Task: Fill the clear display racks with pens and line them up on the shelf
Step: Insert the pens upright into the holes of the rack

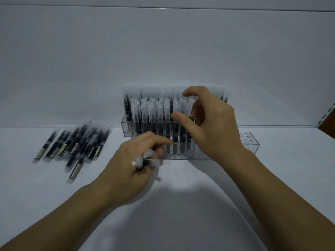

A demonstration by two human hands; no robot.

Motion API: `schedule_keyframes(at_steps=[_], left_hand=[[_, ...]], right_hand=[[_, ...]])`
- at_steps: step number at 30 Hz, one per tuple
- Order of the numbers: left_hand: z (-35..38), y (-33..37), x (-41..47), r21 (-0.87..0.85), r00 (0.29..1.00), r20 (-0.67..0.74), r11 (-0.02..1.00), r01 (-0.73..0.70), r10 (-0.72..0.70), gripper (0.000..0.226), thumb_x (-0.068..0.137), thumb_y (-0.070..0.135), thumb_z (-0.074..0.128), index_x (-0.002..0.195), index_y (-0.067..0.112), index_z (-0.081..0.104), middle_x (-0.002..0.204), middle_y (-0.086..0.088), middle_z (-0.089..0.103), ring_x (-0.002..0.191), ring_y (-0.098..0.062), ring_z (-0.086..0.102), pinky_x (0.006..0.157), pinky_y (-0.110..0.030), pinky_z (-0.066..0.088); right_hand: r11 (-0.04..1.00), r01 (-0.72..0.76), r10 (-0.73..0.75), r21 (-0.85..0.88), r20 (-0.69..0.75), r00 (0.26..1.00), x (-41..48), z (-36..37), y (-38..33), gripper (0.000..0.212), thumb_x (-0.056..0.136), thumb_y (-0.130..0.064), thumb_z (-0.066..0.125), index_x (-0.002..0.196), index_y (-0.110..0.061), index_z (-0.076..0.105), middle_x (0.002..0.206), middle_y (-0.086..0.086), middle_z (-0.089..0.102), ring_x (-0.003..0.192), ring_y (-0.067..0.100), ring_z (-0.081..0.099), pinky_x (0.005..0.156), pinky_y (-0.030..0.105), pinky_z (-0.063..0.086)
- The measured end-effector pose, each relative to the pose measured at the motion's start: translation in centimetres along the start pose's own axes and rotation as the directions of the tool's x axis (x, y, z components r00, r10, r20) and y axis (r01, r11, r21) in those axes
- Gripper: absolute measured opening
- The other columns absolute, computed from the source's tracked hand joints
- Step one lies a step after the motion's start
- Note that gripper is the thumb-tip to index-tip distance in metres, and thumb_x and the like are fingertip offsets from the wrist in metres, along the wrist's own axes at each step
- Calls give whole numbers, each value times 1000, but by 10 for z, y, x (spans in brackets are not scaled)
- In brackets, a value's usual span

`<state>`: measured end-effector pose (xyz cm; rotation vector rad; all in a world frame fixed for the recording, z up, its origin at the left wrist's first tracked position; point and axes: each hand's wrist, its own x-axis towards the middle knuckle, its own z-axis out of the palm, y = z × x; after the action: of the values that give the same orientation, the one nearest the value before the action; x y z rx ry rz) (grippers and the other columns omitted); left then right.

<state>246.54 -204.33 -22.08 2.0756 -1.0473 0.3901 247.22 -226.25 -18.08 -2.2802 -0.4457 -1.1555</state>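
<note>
The left hand (130, 171) is curled around a small bundle of clear-capped black pens (145, 158), low over the white shelf (290, 153) just in front of the clear acrylic display rack (252, 144). The right hand (213, 124) hangs over the rack's right half with thumb and forefinger spread and the other fingers bent, the thumb against a cap among the upright rows of black pens (154, 113); whether it grips one cannot be told. Left of the left hand lies a loose pile of black pens with cream labels (78, 142), and the rack's holed end to the right of the right hand holds none.
</note>
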Motion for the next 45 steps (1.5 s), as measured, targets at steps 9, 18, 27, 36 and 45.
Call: schedule_keyframes(at_steps=[9, 18, 27, 36, 45], left_hand=[[-2, -4, 7, -767, 938, 219, 547, 336, -270, 19, 93, 16, 59, 76, 10, 53, 59, 0, 26, 50, -12, 24, 48, -27, 23], [0, 0, 4, -835, 929, 321, 408, 368, -181, 14, 77, 9, 55, 81, 0, 45, 64, -7, 31, 58, -16, 31, 57, -26, 36], [-10, -22, 2, -670, 888, 284, 587, 454, -361, 22, 90, 13, 56, 107, 10, 70, 91, -14, 69, 93, -31, 65, 83, -36, 55], [-11, 11, -5, 30, 999, 36, 999, -31, 30, 45, 92, 14, 34, 125, 13, 64, 123, 7, 58, 116, -14, 57, 95, -24, 44], [9, -1, 0, 414, 972, 224, 910, -28, -71, 66, 80, 23, 42, 146, 25, 46, 145, 11, 44, 135, -13, 40, 106, -44, 36]], right_hand=[[861, -117, -25, 495, 272, 962, -11, 8, -34, 23, 92, -20, 74, 114, -15, 73, 87, -5, 64, 82, 20, 61, 69, 21, 46], [837, -232, 44, 495, 363, 931, -15, 14, -39, 28, 89, -21, 78, 116, -24, 70, 90, -6, 59, 84, 17, 57, 70, 19, 45], [670, -317, 137, 671, 309, 941, -8, 8, -36, 24, 87, -3, 77, 103, -10, 61, 86, 12, 70, 74, 25, 69, 59, 24, 53], [693, -227, 340, 684, -33, 940, 10, -13, -17, 27, 96, -7, 70, 106, -20, 48, 77, 7, 58, 56, 45, 45, 51, 34, 48], [881, -130, 235, 455, -182, 955, 12, -17, 1, 24, 94, -13, 72, 104, -17, 51, 85, -5, 59, 62, 25, 52, 56, 30, 44]])
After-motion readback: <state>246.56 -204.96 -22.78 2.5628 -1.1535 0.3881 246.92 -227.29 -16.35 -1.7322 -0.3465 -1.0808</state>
